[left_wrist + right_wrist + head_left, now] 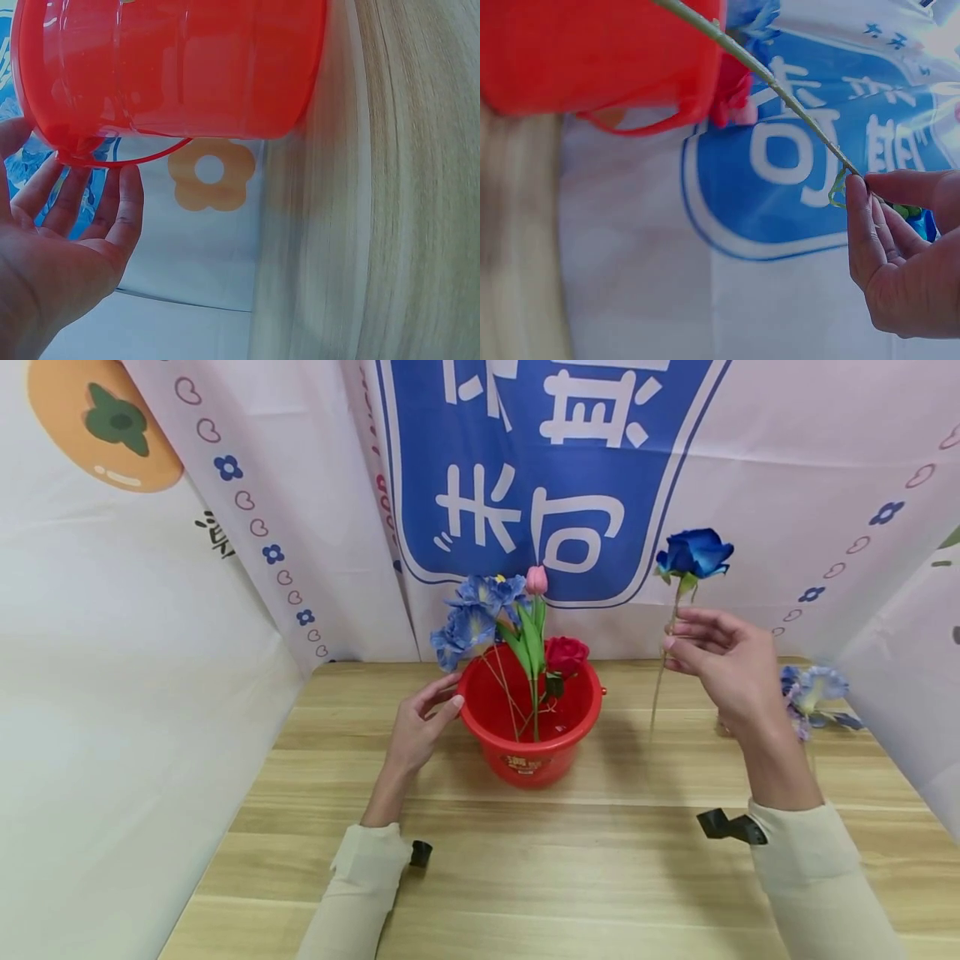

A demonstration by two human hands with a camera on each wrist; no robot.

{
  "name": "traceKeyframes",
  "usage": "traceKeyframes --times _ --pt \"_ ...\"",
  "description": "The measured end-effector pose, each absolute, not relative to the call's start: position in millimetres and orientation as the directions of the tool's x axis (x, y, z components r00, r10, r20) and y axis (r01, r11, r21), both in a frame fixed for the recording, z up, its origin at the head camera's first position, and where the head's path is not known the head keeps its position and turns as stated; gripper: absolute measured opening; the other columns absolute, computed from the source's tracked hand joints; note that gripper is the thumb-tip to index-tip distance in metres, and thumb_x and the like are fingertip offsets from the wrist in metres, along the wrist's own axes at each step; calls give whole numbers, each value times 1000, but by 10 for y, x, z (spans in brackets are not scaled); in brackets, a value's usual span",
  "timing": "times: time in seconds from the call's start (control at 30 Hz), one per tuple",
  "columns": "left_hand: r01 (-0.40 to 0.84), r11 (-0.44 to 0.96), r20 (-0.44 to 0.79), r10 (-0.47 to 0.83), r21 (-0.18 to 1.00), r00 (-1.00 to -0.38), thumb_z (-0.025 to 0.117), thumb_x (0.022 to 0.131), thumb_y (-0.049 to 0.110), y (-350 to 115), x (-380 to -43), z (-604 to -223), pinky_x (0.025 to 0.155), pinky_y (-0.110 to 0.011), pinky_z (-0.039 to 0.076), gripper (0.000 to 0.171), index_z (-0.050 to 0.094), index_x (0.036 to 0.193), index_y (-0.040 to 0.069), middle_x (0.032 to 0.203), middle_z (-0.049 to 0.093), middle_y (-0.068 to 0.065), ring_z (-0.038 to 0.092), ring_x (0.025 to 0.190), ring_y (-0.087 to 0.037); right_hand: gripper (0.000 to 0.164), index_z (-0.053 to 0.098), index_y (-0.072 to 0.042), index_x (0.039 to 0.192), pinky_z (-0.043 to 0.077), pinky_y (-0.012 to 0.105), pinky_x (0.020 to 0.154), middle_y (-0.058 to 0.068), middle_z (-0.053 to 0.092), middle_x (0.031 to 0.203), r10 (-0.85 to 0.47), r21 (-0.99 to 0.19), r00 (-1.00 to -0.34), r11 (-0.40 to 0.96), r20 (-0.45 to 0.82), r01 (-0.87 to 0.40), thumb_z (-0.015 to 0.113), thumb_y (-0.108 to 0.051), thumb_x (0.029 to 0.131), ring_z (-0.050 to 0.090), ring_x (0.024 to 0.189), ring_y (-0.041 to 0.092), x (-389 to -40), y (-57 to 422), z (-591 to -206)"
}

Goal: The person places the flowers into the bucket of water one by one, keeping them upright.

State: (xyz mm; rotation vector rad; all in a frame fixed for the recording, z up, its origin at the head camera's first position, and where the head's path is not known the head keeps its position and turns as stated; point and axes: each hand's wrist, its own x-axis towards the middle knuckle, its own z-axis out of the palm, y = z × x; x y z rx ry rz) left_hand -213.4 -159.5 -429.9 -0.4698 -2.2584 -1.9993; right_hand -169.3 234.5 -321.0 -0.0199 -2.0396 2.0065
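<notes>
My left hand (417, 727) touches the left rim of a red bucket (528, 764), thumb and fairly straight fingers against its outer edge. In the left wrist view, the fingertips (129, 180) lie by the bucket's thin red handle (154, 156). Inside the bucket stand blue flowers (474, 622), a pink tulip (536, 580) and a red rose (566, 656). To the right of the bucket, my right hand (723, 660) pinches an upright blue rose (696, 556) by its stem, just below the bloom. The stem (780, 88) runs down from the fingers.
More blue and purple flowers (821, 689) lie on the wooden table (555, 877) at the right, partly behind my right wrist. A white printed cloth (757, 485) with a blue panel hangs along the table's back edge, with white cloth at the left side (142, 643) too.
</notes>
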Motion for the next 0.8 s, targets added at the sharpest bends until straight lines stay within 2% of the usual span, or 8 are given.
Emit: traceKeyframes --times 0.23,0.6,0.8 --pt "286 89 268 167 954 -949 68 105 10 -1606 -2137 -4312 99 -50 63 43 63 146 -1 148 66 -20 64 132 -36 38 72 -2 128 67 24 73 -1 77 100 193 -964 -946 3 260 -264 81 2 92 77 86 10 -1753 2102 -3037" --pt "281 93 263 169 955 -950 67 105 10 -1599 -2147 -4307 100 -47 63 44 62 147 -1 149 65 -21 63 134 -36 37 73 -4 130 66 24 74 3 76 104 202 -950 -930 6 307 -312 82 -4 93 76 88 12 -1870 1807 -2895" --pt "279 93 261 168 956 -951 67 105 11 -1598 -2143 -4309 99 -44 64 44 62 148 0 148 66 -20 64 133 -35 37 72 -3 129 66 24 75 5 76 105 211 -944 -926 -39 314 -329 80 -1 94 76 89 15 -1967 1646 -2853"
